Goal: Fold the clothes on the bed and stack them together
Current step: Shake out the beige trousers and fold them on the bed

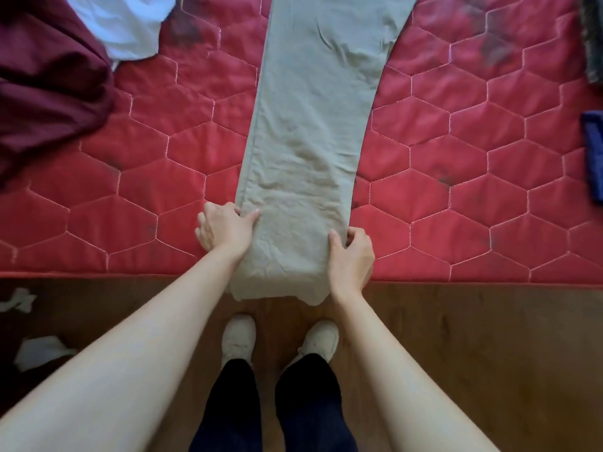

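My left hand (pixel 225 230) and right hand (pixel 350 256) each pinch a side edge of the beige trousers (pixel 310 125) stretching away between them on the red mattress (pixel 456 158).

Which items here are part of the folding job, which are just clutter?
Job: khaki trousers gripped by left hand and right hand; maroon garment; white garment; dark items at the right edge, possibly folded clothes.

Lying about: white scraps on the floor; red mattress is only the surface.
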